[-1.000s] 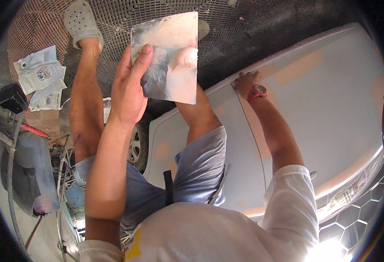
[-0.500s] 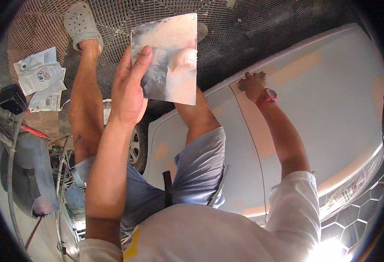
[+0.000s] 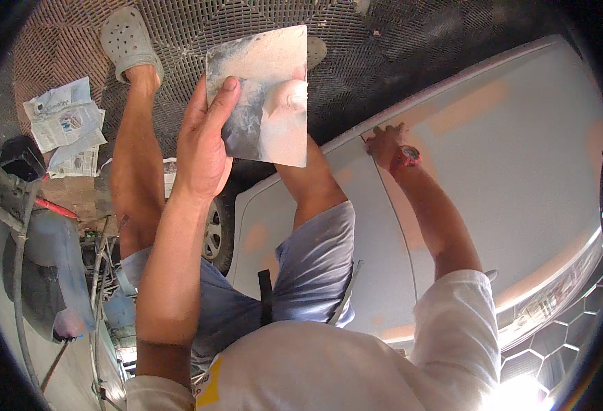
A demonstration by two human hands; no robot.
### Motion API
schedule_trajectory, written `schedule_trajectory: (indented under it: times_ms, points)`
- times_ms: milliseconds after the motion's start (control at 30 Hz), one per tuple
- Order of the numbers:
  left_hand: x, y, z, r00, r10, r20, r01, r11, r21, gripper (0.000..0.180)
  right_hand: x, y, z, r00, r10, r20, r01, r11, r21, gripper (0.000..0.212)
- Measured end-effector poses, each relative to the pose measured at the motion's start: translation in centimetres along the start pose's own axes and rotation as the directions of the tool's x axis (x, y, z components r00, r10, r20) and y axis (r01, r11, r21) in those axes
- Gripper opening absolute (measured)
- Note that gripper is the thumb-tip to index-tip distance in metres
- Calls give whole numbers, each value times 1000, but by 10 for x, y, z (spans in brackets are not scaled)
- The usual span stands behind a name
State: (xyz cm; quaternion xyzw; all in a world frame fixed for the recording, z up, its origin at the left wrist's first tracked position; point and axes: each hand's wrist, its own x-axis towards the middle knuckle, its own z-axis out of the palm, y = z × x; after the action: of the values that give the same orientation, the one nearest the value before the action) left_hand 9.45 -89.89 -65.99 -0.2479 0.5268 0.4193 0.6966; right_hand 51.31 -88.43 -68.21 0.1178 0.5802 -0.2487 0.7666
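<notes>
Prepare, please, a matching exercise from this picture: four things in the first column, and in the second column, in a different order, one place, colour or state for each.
Column 1
1. Rectangular board
2. Wristwatch
3. Left clog
4. Newspaper sheets

Column 2
A. Pierced with round holes, worn on a foot
B. Lying loose at the picture's left
C. Held in the left hand, bearing a pale putty-like lump
D. Red, worn just behind the right hand

Right pairs: 1-C, 2-D, 3-A, 4-B
</notes>
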Motion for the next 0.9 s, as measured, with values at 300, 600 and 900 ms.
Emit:
schedule_trajectory:
  times_ms: [300, 600, 900]
  points:
    - [-1, -1, 0, 1000, -16, 4, 16, 1000, 2, 61, -41, 89, -19, 967, 104, -233, -88, 993, 76, 38]
    - [-1, 3, 2, 1000, -11, 26, 11, 1000, -2, 52, 17, 93, 40, 937, 121, -328, -68, 983, 170, 50]
    - [0, 3, -3, 999, -31, -17, 31, 999, -21, 54, -55, 79, -2, 985, 45, -169, -33, 997, 73, 39]
